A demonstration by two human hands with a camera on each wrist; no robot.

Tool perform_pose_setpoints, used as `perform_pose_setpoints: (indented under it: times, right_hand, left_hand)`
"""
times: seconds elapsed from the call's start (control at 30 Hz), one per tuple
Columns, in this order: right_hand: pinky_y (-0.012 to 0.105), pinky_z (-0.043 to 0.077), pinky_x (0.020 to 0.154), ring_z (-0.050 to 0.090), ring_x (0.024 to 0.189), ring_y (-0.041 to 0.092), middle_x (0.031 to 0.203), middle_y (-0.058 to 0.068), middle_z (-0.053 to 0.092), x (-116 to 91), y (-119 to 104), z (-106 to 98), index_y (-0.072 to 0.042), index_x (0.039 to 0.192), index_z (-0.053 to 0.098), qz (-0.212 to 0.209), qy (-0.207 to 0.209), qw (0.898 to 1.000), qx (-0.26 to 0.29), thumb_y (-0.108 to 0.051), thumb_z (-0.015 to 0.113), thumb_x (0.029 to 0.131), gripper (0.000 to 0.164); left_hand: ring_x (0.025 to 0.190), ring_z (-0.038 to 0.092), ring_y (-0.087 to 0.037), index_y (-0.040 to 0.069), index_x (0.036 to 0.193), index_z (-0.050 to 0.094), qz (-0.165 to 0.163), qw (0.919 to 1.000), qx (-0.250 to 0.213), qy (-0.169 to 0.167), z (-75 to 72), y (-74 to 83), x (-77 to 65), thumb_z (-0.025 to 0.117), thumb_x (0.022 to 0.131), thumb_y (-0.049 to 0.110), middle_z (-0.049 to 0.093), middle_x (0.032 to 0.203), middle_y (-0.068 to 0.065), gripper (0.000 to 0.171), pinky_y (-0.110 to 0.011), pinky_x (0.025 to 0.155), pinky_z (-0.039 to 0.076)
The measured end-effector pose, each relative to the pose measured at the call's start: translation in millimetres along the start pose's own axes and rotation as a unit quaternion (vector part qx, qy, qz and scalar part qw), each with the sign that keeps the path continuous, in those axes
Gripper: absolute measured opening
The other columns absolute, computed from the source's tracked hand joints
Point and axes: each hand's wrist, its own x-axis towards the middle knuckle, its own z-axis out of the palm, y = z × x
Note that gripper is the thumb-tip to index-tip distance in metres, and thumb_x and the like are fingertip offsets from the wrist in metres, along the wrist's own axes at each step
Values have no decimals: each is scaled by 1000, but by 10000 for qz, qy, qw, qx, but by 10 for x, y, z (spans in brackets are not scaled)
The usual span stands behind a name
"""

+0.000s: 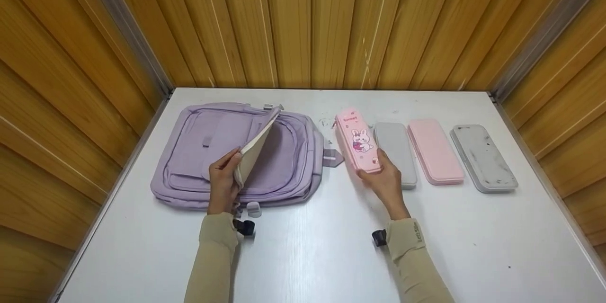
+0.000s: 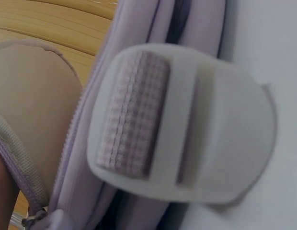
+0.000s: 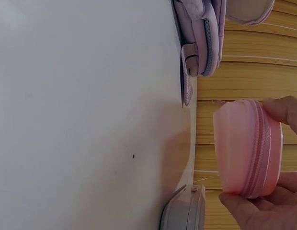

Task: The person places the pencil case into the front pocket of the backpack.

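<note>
A lilac backpack (image 1: 189, 151) lies flat on the white table with its front flap (image 1: 255, 151) raised. My left hand (image 1: 223, 182) pinches the flap's edge and holds it up, showing its cream lining; in the left wrist view a pale strap buckle (image 2: 220, 129) fills the middle. With its fingers and thumb around the near end, my right hand (image 1: 386, 182) grips a pink zippered pencil case (image 1: 357, 142) printed with a white rabbit. The right wrist view shows that pencil case (image 3: 244, 148) raised above the table, its zipper side facing the camera.
Right of the held case lie a grey case (image 1: 395, 151), a plain pink case (image 1: 435, 151) and a scuffed grey case (image 1: 485, 158) in a row. A grey strap tab (image 1: 333, 157) sticks out from the backpack's right side. Wood-patterned walls (image 1: 331, 23) enclose the table.
</note>
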Motion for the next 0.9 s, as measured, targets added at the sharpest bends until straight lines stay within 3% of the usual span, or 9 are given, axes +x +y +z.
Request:
perform_pose_setpoints:
  times: [0.23, 0.43, 0.6, 0.77, 0.9]
  right_hand:
    - [41, 22, 120, 23, 146, 32, 157, 14, 25, 65, -23, -76, -2, 149, 28, 4, -272, 9996, 23, -15, 78, 78, 88]
    - [42, 24, 119, 25, 145, 33, 157, 14, 27, 94, -60, -122, -3, 149, 30, -165, -419, 9990, -43, -12, 77, 78, 86]
    - [42, 25, 118, 26, 144, 34, 156, 15, 27, 130, -85, -150, -4, 148, 32, -247, -506, 9984, -28, -11, 77, 76, 85]
    - [40, 24, 119, 25, 145, 33, 157, 14, 26, 168, -125, -185, -6, 149, 32, -269, -633, 9976, -73, -12, 79, 76, 87]
    - [41, 24, 119, 24, 146, 33, 158, 13, 25, 195, -159, -219, -9, 149, 32, -323, -785, 9964, -84, -14, 80, 76, 88]
  left_hand:
    - [81, 67, -14, 15, 91, 78, 14, 9988, -424, 225, -54, 19, 4, 67, 88, 3, 72, 94, -4, 16, -25, 71, 57]
    - [83, 68, -14, 15, 91, 77, -2, 9952, -838, 513, -103, 22, 22, 73, 84, 8, 72, 94, -3, 11, -25, 73, 57]
    - [88, 66, -14, 15, 93, 76, 40, 9909, -1200, 607, -136, 15, 17, 81, 77, 16, 70, 97, -2, 16, -26, 77, 56]
    - [89, 66, -15, 14, 91, 75, -22, 9802, -1779, 870, -140, 25, 31, 83, 75, 14, 71, 97, -2, 18, -27, 79, 55]
    - [88, 66, -17, 12, 93, 73, -123, 9691, -2265, 972, -150, 35, 34, 77, 80, 9, 70, 96, -4, 13, -28, 78, 55]
